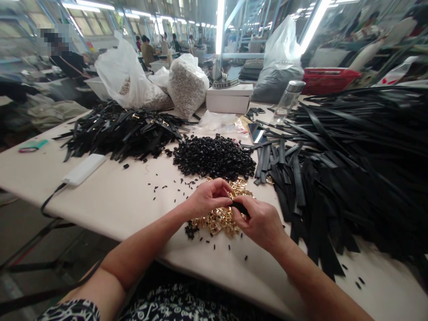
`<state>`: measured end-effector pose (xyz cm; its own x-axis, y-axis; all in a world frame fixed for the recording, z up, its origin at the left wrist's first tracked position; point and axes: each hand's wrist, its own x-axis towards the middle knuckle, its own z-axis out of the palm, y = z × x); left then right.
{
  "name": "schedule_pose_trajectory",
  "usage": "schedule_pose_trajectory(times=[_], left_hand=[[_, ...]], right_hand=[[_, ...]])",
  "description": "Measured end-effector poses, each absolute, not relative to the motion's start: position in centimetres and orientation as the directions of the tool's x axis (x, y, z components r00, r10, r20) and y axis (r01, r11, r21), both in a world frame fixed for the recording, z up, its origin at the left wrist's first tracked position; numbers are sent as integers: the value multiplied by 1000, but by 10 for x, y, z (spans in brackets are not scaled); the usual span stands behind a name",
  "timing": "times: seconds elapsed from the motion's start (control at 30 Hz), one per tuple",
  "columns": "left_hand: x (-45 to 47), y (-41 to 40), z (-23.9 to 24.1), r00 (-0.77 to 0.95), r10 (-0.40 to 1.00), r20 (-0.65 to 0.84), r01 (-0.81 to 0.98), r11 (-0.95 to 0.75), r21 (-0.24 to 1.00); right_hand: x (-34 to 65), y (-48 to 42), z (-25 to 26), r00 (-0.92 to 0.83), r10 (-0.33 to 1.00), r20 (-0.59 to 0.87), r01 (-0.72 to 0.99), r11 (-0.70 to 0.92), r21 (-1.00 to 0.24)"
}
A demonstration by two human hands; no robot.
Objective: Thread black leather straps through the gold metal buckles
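Observation:
My right hand (262, 219) is closed around a black strap (240, 207), whose end points toward my left hand. Thumb and fingers of my left hand (212, 196) pinch together at that end; whatever they grip there is too small to make out. Both hands are just above a pile of gold buckles (219, 220). Behind them lies a heap of small black loops (214, 156). Long black straps (321, 196) cover the table's right side, near my right hand.
Black straps with gold buckles (123, 129) are heaped at the back left. A white power strip (83, 169) lies on the table (133, 209). Behind stand a white box (229, 98), a filled plastic bag (187, 84), a glass bottle (288, 101) and a phone (257, 133). Other people sit farther back.

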<state>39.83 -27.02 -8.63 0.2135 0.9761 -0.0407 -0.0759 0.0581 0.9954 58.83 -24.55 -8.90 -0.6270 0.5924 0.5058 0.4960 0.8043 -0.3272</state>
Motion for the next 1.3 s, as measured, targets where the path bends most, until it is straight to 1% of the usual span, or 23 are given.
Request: schedule_pose_trajectory(times=[0.2, 0.37, 0.53, 0.6, 0.67, 0.87, 0.93, 1.0, 1.07, 1.13, 1.2, 1.3], left_hand=[[402, -271, -83, 200, 980, 9, -17, -6, 1000], [404, -272, -81, 182, 983, 32, 17, -35, 999], [407, -271, -86, 151, 988, 30, 95, -45, 995], [408, -271, -87, 150, 988, 38, 129, -58, 990], [407, -272, -86, 154, 986, 58, 158, -83, 984], [403, -272, -86, 156, 986, 53, 132, -74, 989], [402, -270, -89, 154, 987, 38, 128, -59, 990], [401, -267, -94, 154, 988, 13, 63, -23, 998], [400, -264, -96, 156, 987, -24, -48, 32, 998], [399, -263, -96, 158, 986, -61, -137, 83, 987], [398, -262, -95, 159, 983, -91, -178, 119, 977], [400, -263, -92, 182, 976, -116, -200, 152, 968]], right_hand=[[590, -246, -86, -631, 662, 404, 514, 747, -422], [593, -244, -84, -623, 739, 255, 548, 645, -532], [591, -240, -87, -647, 738, 192, 434, 563, -703], [590, -240, -87, -669, 725, 164, 424, 553, -717], [591, -239, -86, -682, 720, 128, 449, 551, -704], [595, -237, -83, -718, 692, 68, 480, 565, -671], [594, -237, -89, -695, 711, 111, 485, 576, -658], [593, -237, -96, -654, 722, 228, 474, 625, -620], [592, -238, -101, -629, 681, 375, 449, 712, -539], [592, -239, -102, -627, 618, 474, 429, 782, -452], [591, -240, -99, -625, 595, 505, 427, 803, -416], [590, -242, -93, -608, 616, 501, 428, 785, -447]])
